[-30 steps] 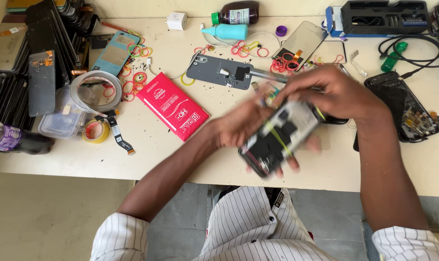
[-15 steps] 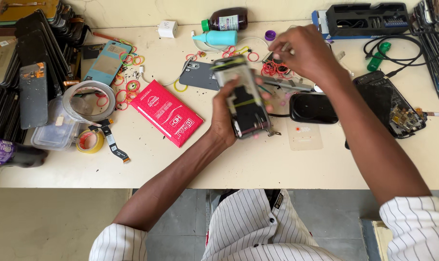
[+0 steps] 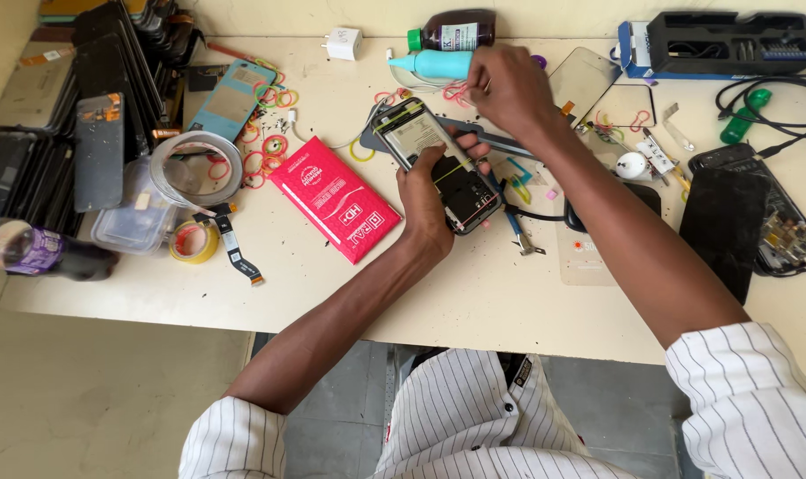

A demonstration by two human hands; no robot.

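Here we see a cream tabletop (image 3: 474, 302) crowded with phone parts, where our left hand (image 3: 427, 197) grips an opened phone (image 3: 438, 164) from below, lifted just above the surface beside a red pouch (image 3: 336, 199). Our right hand (image 3: 508, 89) hovers over the phone's far end, fingers pinched together; what they pinch is too small to tell. Coloured rubber bands (image 3: 266, 155) lie scattered nearby.

Head camera, high above, facing down, cluttered workbench (image 3: 474, 310) near
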